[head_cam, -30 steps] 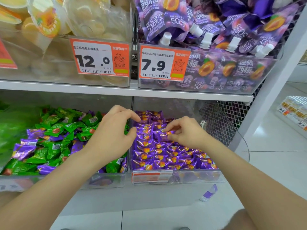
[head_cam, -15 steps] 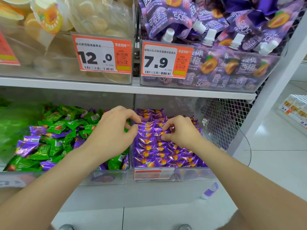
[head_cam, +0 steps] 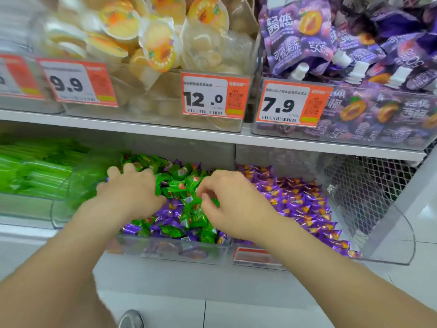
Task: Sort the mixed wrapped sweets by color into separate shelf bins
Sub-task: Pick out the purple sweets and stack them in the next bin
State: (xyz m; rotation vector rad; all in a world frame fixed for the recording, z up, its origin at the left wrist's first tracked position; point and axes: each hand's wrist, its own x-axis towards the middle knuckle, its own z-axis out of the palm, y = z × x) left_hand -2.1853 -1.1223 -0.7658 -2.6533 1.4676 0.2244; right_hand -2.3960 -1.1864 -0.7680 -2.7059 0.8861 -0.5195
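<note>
Mixed bin [head_cam: 165, 250] | left hand [head_cam: 130, 195] splayed, grip slack | right hand [head_cam: 236, 204] curled, grip unclear

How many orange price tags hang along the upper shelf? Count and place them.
4: a cut-off tag at the left edge, the 9.9 tag, the 12.0 tag on the clear jelly-cup bin, the 7.9 tag on the purple-pouch bin. Others may lie outside the frame.
</note>
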